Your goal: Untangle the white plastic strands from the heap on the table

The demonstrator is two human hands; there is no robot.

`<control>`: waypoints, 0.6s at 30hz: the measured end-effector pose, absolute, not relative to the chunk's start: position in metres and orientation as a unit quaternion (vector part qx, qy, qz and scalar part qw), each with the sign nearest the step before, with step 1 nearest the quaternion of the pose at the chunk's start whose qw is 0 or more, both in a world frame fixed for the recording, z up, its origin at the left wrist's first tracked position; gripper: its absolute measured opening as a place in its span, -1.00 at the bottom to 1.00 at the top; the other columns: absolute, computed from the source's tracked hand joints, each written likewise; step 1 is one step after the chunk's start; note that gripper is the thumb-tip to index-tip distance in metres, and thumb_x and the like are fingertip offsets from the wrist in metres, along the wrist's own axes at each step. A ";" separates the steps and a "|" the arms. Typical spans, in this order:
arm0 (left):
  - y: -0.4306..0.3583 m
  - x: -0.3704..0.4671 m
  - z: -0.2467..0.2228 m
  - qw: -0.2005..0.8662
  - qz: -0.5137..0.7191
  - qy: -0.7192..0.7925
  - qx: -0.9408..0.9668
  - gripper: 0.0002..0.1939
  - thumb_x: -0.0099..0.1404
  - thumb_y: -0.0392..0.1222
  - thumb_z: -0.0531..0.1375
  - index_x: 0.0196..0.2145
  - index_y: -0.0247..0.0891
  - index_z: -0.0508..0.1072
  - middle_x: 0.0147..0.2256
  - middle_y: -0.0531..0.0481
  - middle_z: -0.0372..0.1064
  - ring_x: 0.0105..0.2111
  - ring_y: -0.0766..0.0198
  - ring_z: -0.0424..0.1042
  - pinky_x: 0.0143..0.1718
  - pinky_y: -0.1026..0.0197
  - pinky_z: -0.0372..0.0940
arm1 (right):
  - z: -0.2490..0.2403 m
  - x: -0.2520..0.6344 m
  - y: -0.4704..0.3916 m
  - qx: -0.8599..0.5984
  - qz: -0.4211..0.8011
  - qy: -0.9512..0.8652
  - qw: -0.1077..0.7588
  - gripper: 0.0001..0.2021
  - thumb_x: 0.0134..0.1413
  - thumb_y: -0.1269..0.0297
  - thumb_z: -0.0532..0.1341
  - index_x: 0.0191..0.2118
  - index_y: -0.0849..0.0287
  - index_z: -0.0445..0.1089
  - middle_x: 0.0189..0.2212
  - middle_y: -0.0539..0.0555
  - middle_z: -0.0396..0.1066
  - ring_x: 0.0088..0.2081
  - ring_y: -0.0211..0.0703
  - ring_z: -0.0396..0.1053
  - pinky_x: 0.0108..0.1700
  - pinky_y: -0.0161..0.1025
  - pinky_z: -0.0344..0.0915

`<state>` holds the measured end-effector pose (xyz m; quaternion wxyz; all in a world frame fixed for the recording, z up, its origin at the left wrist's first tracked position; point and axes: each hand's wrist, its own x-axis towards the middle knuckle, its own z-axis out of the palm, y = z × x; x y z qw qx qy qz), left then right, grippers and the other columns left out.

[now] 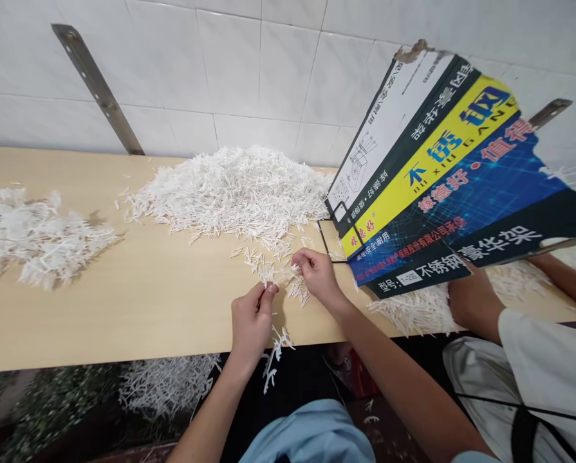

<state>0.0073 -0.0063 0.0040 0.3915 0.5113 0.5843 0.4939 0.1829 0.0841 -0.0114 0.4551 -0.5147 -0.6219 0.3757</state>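
"Dangling beneath the left hand [251, 325]: one white branched sprig [278, 344], reaching past the near edge of the tabletop [162, 296]. Finger state?"

"Left thumb and forefinger pinched together on the sprig. Right hand [319, 276] just beside, fingers curled closed, thumb against forefinger; white bits at the tips, can't tell whether any are gripped."

"Nearby ground?"

"Loose white slivers [256, 263] scattered just beyond the fingertips. Behind them, a broad heap of slivers [230, 193] close to the tiled wall [249, 71]. Smaller white pile [51, 241] well apart, far left."

"Right flank?"

"Cardboard panel [442, 173] printed with Chinese characters, leaning, its lower corner near the right hand. Past it, a co-worker's arm [475, 299] beside more white pieces [413, 312]."

"Below and above?"

"Tangled white sprigs [169, 386] under the table edge, dark-green foliage [70, 405] to their left. Metal bracket [99, 90] on the wall."
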 end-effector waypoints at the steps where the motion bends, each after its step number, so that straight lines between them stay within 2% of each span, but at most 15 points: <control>1: -0.007 0.008 0.004 0.385 0.499 0.584 0.511 -0.64 0.40 0.02 0.17 -0.40 -0.29 0.55 -0.51 0.06 0.39 -0.49 0.33 0.27 -0.40 0.30 0.13 | -0.013 0.184 0.086 -0.522 0.359 -0.611 0.474 -0.66 0.28 0.04 0.19 -0.42 0.15 0.46 -0.56 -0.02 0.32 -0.52 -0.23 0.22 -0.47 -0.28 0.11; 5: -0.013 0.005 -0.001 0.370 0.565 0.591 0.441 -0.63 0.40 0.05 0.18 -0.40 -0.29 0.53 -0.57 0.10 0.22 -0.51 0.34 0.17 -0.44 0.30 0.09 | -0.014 0.185 0.093 -0.535 0.305 -0.524 0.588 -0.66 0.31 0.10 0.13 -0.48 0.13 0.35 -0.57 -0.04 0.23 -0.51 -0.23 0.18 -0.43 -0.27 0.11; 7: -0.015 0.003 -0.002 0.370 0.584 0.592 0.415 -0.64 0.39 0.06 0.18 -0.36 -0.29 0.54 -0.56 0.11 0.18 -0.51 0.34 0.15 -0.44 0.30 0.08 | -0.013 0.183 0.095 -0.518 0.311 -0.541 0.585 -0.72 0.30 0.11 0.16 -0.41 0.13 0.40 -0.51 -0.01 0.33 -0.45 -0.20 0.29 -0.36 -0.25 0.19; 9: -0.015 0.002 -0.003 0.379 0.594 0.582 0.406 -0.64 0.39 0.07 0.19 -0.32 -0.30 0.56 -0.56 0.12 0.16 -0.51 0.34 0.14 -0.44 0.30 0.07 | -0.009 0.181 0.095 -0.493 0.319 -0.595 0.549 -0.83 0.24 0.15 0.23 -0.21 0.12 0.49 -0.30 0.07 0.50 -0.26 -0.12 0.43 -0.23 -0.21 0.30; 10: -0.014 0.002 -0.003 0.386 0.600 0.573 0.402 -0.64 0.39 0.07 0.19 -0.30 -0.30 0.57 -0.55 0.12 0.14 -0.51 0.35 0.13 -0.44 0.30 0.07 | -0.006 0.179 0.093 -0.480 0.313 -0.619 0.536 -0.80 0.22 0.17 0.25 -0.11 0.10 0.51 -0.16 0.11 0.53 -0.14 -0.07 0.46 -0.16 -0.18 0.33; 12: -0.012 0.001 -0.002 0.400 0.611 0.557 0.394 -0.63 0.38 0.08 0.19 -0.29 -0.31 0.58 -0.56 0.13 0.11 -0.51 0.35 0.11 -0.45 0.31 0.07 | 0.001 0.177 0.088 -0.458 0.288 -0.660 0.521 -0.72 0.24 0.18 0.24 0.02 0.04 0.51 0.07 0.13 0.48 0.07 -0.01 0.41 -0.01 -0.12 0.35; 13: -0.011 0.001 -0.002 0.405 0.613 0.553 0.394 -0.63 0.38 0.08 0.19 -0.29 -0.31 0.57 -0.56 0.14 0.11 -0.51 0.35 0.12 -0.45 0.31 0.08 | 0.005 0.176 0.085 -0.448 0.277 -0.680 0.510 -0.72 0.28 0.16 0.21 0.04 0.02 0.52 0.10 0.13 0.46 0.13 0.01 0.38 0.05 -0.08 0.33; 16: -0.010 0.000 0.000 0.405 0.600 0.548 0.418 -0.63 0.38 0.07 0.18 -0.31 -0.32 0.57 -0.54 0.12 0.19 -0.49 0.35 0.17 -0.42 0.31 0.11 | 0.012 0.174 0.078 -0.413 0.285 -0.744 0.441 -0.69 0.36 0.04 0.14 -0.07 0.03 0.58 -0.06 0.12 0.55 0.07 0.01 0.40 0.12 -0.03 0.28; 18: -0.011 0.000 0.001 0.400 0.582 0.548 0.448 -0.63 0.38 0.06 0.18 -0.32 -0.31 0.57 -0.51 0.08 0.29 -0.47 0.33 0.23 -0.40 0.31 0.14 | 0.011 0.174 0.076 -0.394 0.326 -0.774 0.372 -0.63 0.32 -0.06 0.17 -0.26 0.08 0.60 -0.27 0.09 0.57 -0.12 -0.02 0.44 0.01 -0.07 0.32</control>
